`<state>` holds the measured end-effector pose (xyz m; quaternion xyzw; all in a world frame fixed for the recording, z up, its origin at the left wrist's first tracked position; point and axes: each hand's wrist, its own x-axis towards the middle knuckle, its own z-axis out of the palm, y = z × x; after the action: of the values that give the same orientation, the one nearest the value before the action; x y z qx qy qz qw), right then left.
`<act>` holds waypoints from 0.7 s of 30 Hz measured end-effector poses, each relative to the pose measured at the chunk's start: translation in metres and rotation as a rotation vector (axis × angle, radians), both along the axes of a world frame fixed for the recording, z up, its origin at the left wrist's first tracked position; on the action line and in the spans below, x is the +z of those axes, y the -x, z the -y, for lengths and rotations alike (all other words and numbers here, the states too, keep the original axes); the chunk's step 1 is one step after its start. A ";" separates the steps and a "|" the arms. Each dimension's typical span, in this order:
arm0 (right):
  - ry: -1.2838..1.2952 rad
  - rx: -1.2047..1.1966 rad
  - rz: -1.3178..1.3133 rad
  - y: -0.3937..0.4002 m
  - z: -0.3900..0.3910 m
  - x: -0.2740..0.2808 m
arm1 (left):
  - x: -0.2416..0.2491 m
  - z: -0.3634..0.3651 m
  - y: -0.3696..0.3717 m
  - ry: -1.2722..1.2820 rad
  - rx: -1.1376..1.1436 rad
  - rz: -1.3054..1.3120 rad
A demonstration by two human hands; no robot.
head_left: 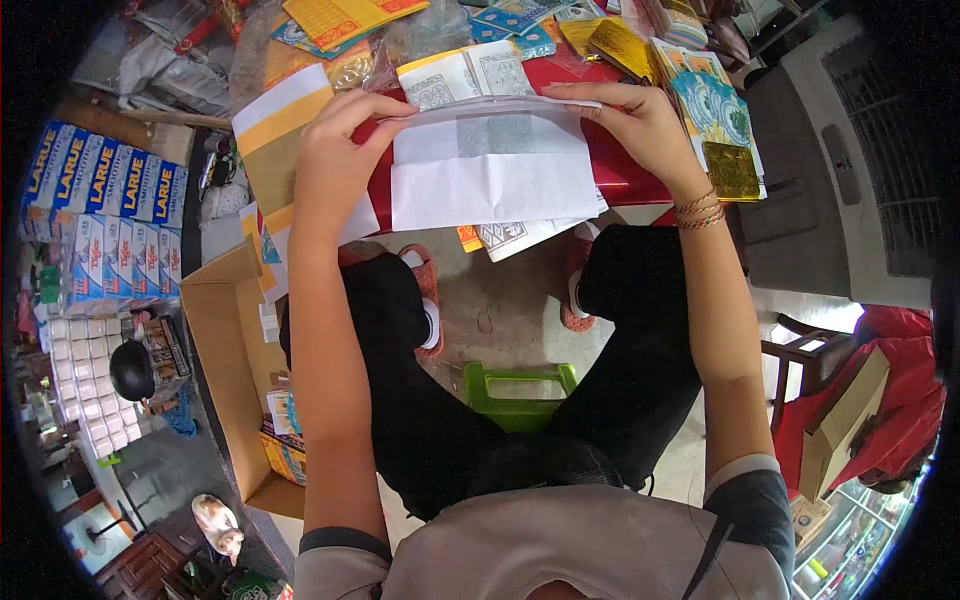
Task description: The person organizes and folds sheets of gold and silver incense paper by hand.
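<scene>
A creased white paper sheet (470,185) hangs over the front of the red table (620,165), its top edge pinched at both corners. My left hand (345,130) grips the left corner between thumb and fingers. At the right corner, my right hand (640,125) pinches the same edge. A darker square shows through the upper part of the sheet. Behind it lie printed papers (470,75) with black patterns. More patterned paper (530,235) sticks out beneath the sheet. Beside my left forearm is a stack of white, orange and gold paper (285,150).
An open cardboard box (225,370) with printed packets stands at my left, near stacked beer cartons (105,180). Gold and blue-green papers (715,110) lie at the table's right. Below me is a green stool (520,395). A cat (217,525) is at lower left.
</scene>
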<state>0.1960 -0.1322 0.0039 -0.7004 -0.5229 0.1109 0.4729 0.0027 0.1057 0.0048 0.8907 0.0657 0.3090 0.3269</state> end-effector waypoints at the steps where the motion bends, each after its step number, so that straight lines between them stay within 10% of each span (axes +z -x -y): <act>1: 0.031 -0.006 0.015 0.003 0.000 0.002 | 0.000 0.001 0.001 0.000 0.000 0.000; 21: 0.129 0.121 0.444 0.015 0.008 0.002 | -0.008 0.005 0.012 -0.261 -0.075 -0.106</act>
<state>0.1807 -0.1403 0.0062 -0.7040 -0.6468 0.0153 0.2928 -0.0092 0.1012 -0.0037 0.9425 0.0090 0.2551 0.2157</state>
